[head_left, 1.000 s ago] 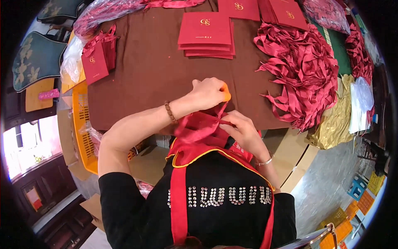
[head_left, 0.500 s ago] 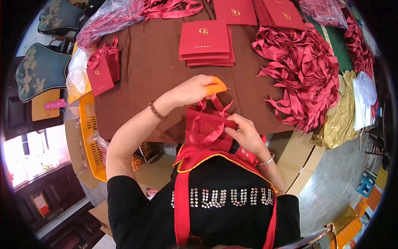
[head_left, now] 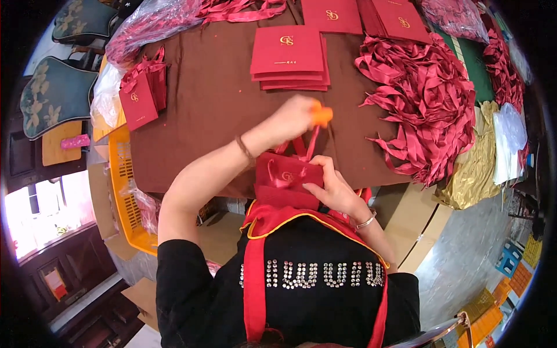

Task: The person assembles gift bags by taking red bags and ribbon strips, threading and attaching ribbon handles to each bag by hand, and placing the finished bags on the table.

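Note:
My left hand (head_left: 295, 119) is closed around a small orange-handled tool (head_left: 322, 116), blurred by motion, above the far edge of a red paper gift bag (head_left: 288, 188). A red ribbon (head_left: 312, 145) runs up from the bag toward the tool; whether it is hooked on it I cannot make out. At the near edge of the table the bag rests against my red apron (head_left: 290, 216). My right hand (head_left: 336, 188) pinches the bag's right side between thumb and fingers. Other ribbon loops hang over the bag's front.
A brown cloth covers the table (head_left: 203, 110). Flat red bags (head_left: 287, 52) lie stacked ahead, and a heap of red ribbons (head_left: 418, 98) spreads at the right. Bags with ribbon handles (head_left: 142, 95) stand at the left, above an orange crate (head_left: 125, 197). Cardboard boxes (head_left: 415, 226) sit below.
My left hand and the orange tool have moved right and slightly away, drawing a ribbon upward from the bag. My right hand has shifted a little left, still on the bag.

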`<state>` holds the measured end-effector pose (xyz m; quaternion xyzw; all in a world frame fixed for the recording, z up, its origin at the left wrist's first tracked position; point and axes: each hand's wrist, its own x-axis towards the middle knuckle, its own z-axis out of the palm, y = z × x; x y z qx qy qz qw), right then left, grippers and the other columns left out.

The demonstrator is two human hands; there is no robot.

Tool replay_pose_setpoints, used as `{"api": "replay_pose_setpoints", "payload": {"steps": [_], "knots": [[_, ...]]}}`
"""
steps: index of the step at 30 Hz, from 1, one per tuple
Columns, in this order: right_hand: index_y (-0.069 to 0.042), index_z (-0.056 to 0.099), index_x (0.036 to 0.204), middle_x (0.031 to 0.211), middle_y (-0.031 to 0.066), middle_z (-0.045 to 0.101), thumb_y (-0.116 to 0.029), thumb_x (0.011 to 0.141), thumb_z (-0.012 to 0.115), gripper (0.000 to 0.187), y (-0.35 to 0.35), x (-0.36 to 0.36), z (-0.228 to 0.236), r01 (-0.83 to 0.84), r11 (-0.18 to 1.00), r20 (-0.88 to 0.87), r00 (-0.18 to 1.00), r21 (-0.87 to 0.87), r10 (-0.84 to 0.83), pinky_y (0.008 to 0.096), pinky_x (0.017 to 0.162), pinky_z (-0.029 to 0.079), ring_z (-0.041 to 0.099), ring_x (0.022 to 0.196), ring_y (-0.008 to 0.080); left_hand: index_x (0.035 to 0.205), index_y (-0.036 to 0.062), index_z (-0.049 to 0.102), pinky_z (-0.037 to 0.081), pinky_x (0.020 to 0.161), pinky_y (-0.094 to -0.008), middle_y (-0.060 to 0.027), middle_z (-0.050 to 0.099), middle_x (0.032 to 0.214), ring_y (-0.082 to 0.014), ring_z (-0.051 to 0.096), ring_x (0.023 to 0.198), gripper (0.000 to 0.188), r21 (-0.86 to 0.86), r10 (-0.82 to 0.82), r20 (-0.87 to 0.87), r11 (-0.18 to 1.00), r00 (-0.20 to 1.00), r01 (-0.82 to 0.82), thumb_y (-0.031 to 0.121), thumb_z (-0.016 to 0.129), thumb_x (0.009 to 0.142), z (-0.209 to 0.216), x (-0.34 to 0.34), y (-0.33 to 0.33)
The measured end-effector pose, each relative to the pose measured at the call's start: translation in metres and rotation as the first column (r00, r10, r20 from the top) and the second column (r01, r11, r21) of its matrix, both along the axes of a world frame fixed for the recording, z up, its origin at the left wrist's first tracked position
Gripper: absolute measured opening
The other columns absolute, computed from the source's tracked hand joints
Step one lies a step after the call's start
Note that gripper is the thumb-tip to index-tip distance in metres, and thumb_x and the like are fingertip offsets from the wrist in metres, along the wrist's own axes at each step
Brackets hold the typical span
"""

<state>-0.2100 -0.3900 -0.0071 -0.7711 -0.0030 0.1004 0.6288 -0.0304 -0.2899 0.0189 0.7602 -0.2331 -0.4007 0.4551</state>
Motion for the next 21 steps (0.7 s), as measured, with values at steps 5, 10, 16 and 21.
{"api": "replay_pose_setpoints", "payload": {"steps": [5,10,16,21], "knots": [[-0.005,0.031,0.118,0.103,0.0127,0.052,-0.008,0.084,0.065,0.048,-0.008,0.002,-0.001,-0.049,0.999,-0.030,0.998,0.013,0.049,0.0303,0.080,0.047,0.055,0.091,0.0154,0.078,0.0043,0.062,0.021,0.042,-0.0177,0.0078,0.041,0.058,0.0001,0.028,0.044,0.025,-0.051,0.221,-0.353,0.966,0.909,-0.254,0.027,0.061,0.087,0.019,0.031,-0.005],[-0.008,0.028,0.121,0.115,0.0099,0.046,0.007,0.079,0.064,0.057,-0.008,-0.003,-0.029,0.112,0.969,-0.013,0.994,0.220,-0.112,0.0293,0.089,0.044,0.048,0.105,0.0149,0.115,0.0030,0.057,0.042,0.076,-0.0209,-0.0015,0.059,0.099,-0.0076,0.053,0.085,0.027,-0.393,0.308,-0.058,0.867,0.950,-0.305,0.017,0.054,0.092,0.023,0.025,0.010],[-0.012,0.026,0.123,0.118,0.0095,0.043,0.014,0.076,0.061,0.065,-0.011,0.022,-0.007,0.328,0.710,-0.121,0.937,0.623,-0.327,0.0303,0.090,0.044,0.047,0.106,0.0153,0.134,0.0028,0.039,0.036,0.100,-0.0301,-0.0074,0.051,0.126,-0.0170,0.047,0.117,0.050,-0.381,0.269,-0.123,0.876,0.955,-0.296,0.016,0.058,0.089,0.020,-0.010,0.086],[-0.008,0.045,0.103,0.099,0.0025,0.051,0.006,0.081,0.061,0.031,-0.007,0.035,-0.009,0.494,0.741,-0.113,0.857,0.455,-0.502,0.0252,0.079,0.044,0.051,0.087,0.0091,0.132,-0.0017,0.040,0.039,0.097,-0.0313,-0.0083,0.053,0.123,-0.0151,0.049,0.112,0.055,-0.246,0.094,-0.285,0.955,0.954,-0.167,0.006,0.063,0.083,0.033,-0.050,0.108]]}}
